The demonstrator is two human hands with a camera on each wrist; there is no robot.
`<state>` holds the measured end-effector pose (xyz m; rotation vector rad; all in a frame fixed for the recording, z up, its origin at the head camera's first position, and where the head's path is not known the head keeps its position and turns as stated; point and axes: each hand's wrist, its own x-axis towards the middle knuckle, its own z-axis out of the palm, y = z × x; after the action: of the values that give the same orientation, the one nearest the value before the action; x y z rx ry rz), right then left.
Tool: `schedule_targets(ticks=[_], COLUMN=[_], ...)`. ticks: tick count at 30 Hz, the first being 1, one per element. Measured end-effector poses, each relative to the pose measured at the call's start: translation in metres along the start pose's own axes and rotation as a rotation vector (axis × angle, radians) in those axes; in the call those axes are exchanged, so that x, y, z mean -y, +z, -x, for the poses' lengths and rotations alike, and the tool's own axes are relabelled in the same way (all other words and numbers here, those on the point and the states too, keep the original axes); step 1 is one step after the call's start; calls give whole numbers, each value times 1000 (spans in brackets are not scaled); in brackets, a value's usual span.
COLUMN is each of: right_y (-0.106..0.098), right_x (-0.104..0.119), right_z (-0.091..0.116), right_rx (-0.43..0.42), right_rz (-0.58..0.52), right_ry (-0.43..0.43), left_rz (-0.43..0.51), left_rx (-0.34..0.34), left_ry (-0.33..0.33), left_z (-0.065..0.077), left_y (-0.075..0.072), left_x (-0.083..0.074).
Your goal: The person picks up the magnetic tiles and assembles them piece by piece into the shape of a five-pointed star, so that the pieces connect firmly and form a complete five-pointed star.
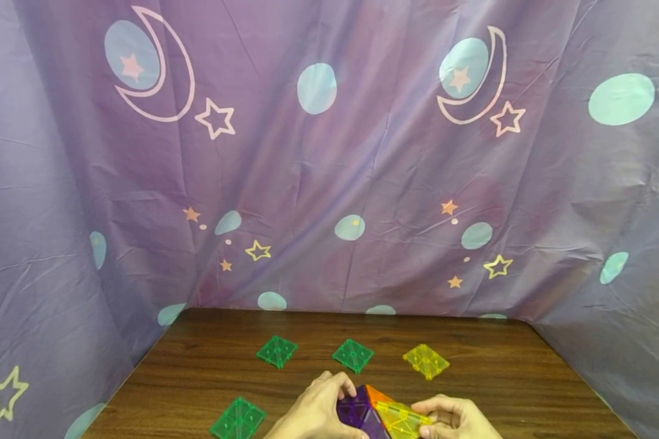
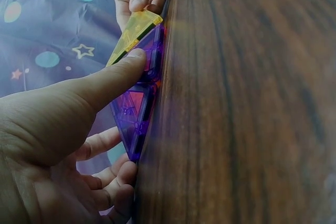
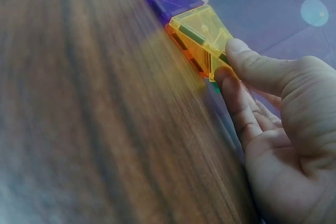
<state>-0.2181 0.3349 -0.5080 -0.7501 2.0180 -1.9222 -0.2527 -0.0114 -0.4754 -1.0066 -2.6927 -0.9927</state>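
My left hand (image 1: 320, 407) grips the purple magnetic tiles (image 1: 352, 411) from the left, its thumb on the near face and its other fingers round the far side. The purple pieces look like triangles, standing tilted on the table in the left wrist view. Against them lies an orange tile (image 1: 378, 396), partly covered by a see-through yellow magnetic tile (image 1: 399, 419). The thumb and fingers of my right hand (image 1: 454, 418) pinch the yellow tile's right corner. In the right wrist view the yellow tile (image 3: 202, 27) slopes above the orange one and meets the purple piece (image 3: 176, 2).
Farther back on the brown wooden table (image 1: 198, 347) lie two green tiles, a left one (image 1: 277, 352) and a middle one (image 1: 353, 355), and a yellow tile (image 1: 426, 361). Another green tile (image 1: 238, 418) is left of my left hand. A purple patterned curtain (image 1: 329, 164) surrounds the table.
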Motion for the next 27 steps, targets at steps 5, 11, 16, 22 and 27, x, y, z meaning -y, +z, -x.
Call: schedule_targets(ticks=[5,11,16,22,27], right_y=[0,0,0,1,-2], right_x=[-1,0,3,8,7], right_z=[0,1,-1,-2,-7], right_rx=[-17,-42,-72,-327,-561], right_rz=[60,104,85,248,351], right_ry=[-30,-24,47,171,209], left_rz=[-18,-29,-30,17,63], left_rx=[-8,-12,-13,23,49], left_ry=[15,21,23,-3,-36], left_z=[0,0,-1,-1,-2], left_y=[1,1,0,-1,-2], left_x=[1,1,2,4,3])
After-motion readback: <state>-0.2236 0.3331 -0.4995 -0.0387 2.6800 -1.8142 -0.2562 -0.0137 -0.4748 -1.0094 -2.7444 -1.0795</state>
